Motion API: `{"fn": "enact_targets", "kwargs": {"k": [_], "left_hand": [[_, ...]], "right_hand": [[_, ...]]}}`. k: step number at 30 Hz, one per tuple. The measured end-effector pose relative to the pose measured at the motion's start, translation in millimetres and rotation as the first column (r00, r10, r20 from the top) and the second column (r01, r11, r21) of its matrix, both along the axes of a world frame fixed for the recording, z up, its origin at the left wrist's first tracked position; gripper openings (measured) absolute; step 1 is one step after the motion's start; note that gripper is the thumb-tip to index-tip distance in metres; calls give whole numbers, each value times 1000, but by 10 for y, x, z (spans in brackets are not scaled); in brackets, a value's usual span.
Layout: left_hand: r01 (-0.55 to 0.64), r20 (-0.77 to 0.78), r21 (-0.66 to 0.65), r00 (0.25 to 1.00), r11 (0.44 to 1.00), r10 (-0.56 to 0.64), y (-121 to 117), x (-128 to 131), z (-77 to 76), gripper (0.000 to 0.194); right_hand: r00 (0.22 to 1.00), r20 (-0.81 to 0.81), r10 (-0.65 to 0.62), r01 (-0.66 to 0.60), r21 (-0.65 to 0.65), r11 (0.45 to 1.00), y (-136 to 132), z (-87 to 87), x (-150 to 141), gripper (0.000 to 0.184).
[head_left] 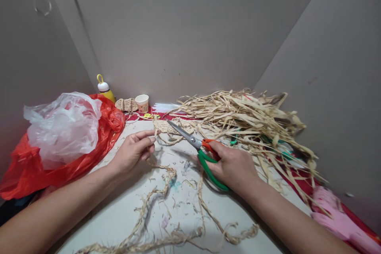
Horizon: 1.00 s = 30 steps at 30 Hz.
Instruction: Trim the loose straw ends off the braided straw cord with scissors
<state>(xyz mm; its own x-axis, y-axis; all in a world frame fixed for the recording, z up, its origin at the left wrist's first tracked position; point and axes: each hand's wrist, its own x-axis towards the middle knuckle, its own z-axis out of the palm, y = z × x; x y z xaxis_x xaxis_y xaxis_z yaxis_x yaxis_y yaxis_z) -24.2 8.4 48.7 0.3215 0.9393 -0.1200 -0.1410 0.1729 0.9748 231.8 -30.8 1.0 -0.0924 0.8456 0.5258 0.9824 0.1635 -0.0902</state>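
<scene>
My right hand grips scissors with one green and one orange handle. Their blades point up and left, toward a flat braided straw piece. My left hand pinches a thin straw strand between thumb and forefinger, left of the blade tips. From below that hand a twisted straw rope runs down across the white table. Another length of rope curves below the scissors. Whether the blades touch any straw cannot be made out.
A heap of loose dry straw strips spreads at the back right. Red and clear plastic bags lie at left. Behind stand a yellow bottle and a paper cup. A pink object lies at right. Walls close in the table.
</scene>
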Motion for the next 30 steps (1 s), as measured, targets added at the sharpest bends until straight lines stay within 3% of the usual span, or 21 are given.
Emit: {"fn": "enact_targets", "kwargs": {"k": [7, 15, 20, 24, 30], "left_hand": [[33, 85, 6, 996, 999, -33, 14, -7, 40, 28], [-115, -59, 196, 990, 974, 129, 59, -39, -5, 26], [-115, -162, 296, 972, 948, 168, 128, -95, -75, 28], [-50, -87, 212, 994, 976, 70, 138, -82, -68, 26], [105, 135, 3, 985, 994, -105, 43, -38, 24, 18]], "right_hand": [[997, 13, 71, -70, -98, 993, 0, 42, -14, 34], [996, 18, 92, -84, -266, 960, -22, 119, -37, 30], [995, -21, 95, -97, -298, 950, -23, 107, -57, 28], [990, -52, 130, -138, -220, 966, -21, 75, -53, 27], [990, 96, 102, -108, 66, 992, 2, 51, 6, 29]]}}
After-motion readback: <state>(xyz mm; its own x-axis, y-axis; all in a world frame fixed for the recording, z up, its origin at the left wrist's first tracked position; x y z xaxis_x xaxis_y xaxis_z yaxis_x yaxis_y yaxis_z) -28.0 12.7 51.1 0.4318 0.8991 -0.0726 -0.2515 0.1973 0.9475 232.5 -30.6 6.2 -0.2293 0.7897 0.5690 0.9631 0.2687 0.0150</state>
